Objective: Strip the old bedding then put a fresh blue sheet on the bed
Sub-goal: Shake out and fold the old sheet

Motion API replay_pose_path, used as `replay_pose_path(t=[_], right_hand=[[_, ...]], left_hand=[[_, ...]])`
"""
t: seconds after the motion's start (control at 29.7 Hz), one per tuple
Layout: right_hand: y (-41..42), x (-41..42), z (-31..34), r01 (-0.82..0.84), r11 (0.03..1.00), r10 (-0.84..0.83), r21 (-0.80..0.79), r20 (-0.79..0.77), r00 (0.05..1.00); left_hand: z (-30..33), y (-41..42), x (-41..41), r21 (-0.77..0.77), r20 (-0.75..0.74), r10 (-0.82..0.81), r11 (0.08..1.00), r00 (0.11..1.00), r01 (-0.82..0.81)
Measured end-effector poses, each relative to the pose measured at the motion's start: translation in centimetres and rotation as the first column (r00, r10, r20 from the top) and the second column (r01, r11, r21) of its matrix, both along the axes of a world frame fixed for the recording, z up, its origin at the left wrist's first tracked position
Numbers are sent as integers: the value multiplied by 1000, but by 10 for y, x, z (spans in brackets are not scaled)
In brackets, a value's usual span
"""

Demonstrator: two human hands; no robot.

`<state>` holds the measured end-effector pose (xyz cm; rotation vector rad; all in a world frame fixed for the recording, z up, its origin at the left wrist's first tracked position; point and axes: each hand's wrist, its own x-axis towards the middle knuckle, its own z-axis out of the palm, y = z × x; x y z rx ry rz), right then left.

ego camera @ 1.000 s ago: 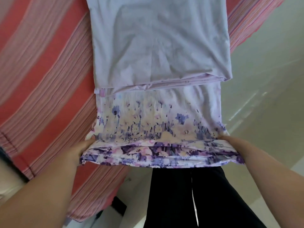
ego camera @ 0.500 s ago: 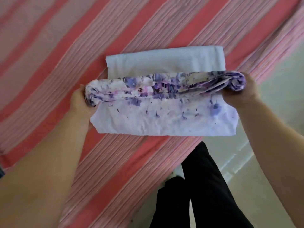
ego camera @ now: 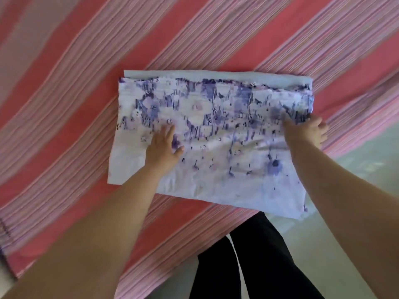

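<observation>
Folded floral sheet (ego camera: pixel 216 134) sits on the striped bed (ego camera: pixel 86 83), near its 5 o'clock edge. Left hand (ego camera: pixel 163 149) presses flat, fingers straight; right hand (ego camera: pixel 306 130) at 3 o'clock pinches the fold's corner. I'd smooth outward and square the edges before folding again.

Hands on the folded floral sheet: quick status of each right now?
Left hand: open, fingers spread flat, pressing on the folded floral sheet.
Right hand: at the sheet's right edge; grip cannot be told.
</observation>
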<state>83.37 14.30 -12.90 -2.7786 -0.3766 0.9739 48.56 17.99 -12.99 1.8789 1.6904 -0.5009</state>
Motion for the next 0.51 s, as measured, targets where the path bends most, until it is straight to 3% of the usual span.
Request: replay_pose_path(t=[0.07,0.13,0.2,0.24,0.3,0.34,0.4,0.51], right_hand=[[-2,2,-2,30,999,-30,-22,28,999],[-6,2,0,-2,1000,2,-6,18,1000],[-7,-2,4,-256,944,235,208,120,965],[-7,-3,9,-405,854,354,327,205,912],[-8,7,12,-601,712,471,363,387,793],[-7,19,7,-577,753,451,318,389,803],[-9,38,0,-330,929,294,167,208,933],[-14,39,-7,-138,988,140,67,-31,990]], left_hand=[[6,-7,17,-12,-91,-55,998,994,54],[12,-20,37,21,-85,-162,986,983,165],[14,-35,50,71,-89,-305,948,948,312],[12,-43,54,77,-85,-330,938,940,337],[7,-60,60,76,-69,-305,948,950,310],[4,-68,64,79,-61,-284,954,957,289],[-1,-87,71,77,-58,-262,961,963,266],[-7,-109,79,53,-34,-249,967,968,250]])
